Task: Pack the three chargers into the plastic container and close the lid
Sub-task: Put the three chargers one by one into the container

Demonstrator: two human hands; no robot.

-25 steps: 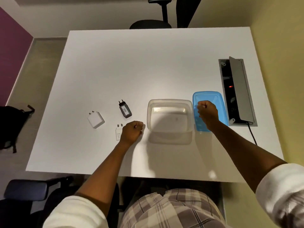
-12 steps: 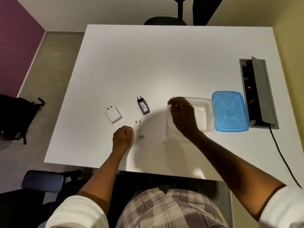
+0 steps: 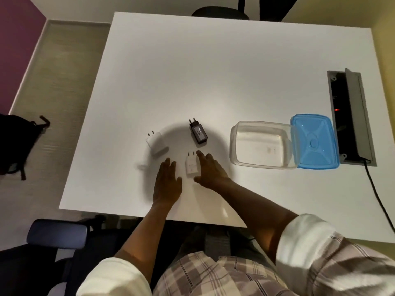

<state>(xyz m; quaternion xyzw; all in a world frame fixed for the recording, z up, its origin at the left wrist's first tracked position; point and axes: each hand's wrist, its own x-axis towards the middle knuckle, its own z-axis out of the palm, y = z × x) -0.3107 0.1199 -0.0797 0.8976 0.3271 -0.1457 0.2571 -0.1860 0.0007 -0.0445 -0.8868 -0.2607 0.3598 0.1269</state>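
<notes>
White tabletop [image 3: 213, 71], seen from above. Half a second ago the right hand was over the near left corner of the container and the left hand was a fist beside the small charger; now the right hand [image 3: 210, 170] has crossed left, away from the container, and the left hand [image 3: 167, 182] has unfolded.

Both hands lie low over the table, fingers extended, neither gripping anything. Small white charger [image 3: 193, 165] sits between them, prongs pointing away from the person. Right index finger runs along the charger's right edge and the thumb curls toward its near corner; contact looks likely, but the blur does not let me confirm it. Left hand lies flat just beside the charger's left side, a thin strip of table showing between.

Black charger [image 3: 198, 133] lies just beyond the small white one, label up, prongs away. Square white charger [image 3: 156, 142] lies off to the left, past the left fingertips, partly in shadow. All three chargers are on the table, outside the box.

Clear plastic container [image 3: 261, 144] stands open to the right of the right hand, near but apart. Blue lid [image 3: 314, 142] lies flat against its right side. Beyond the lid, a grey cable hatch [image 3: 350, 116] set in the table, flap raised, a black cord [image 3: 378, 193] trailing toward the near edge. Nothing lies between the hands and the container.

Black bag [image 3: 15, 144] on the floor at left; chair armrest [image 3: 56, 233] at lower left.
</notes>
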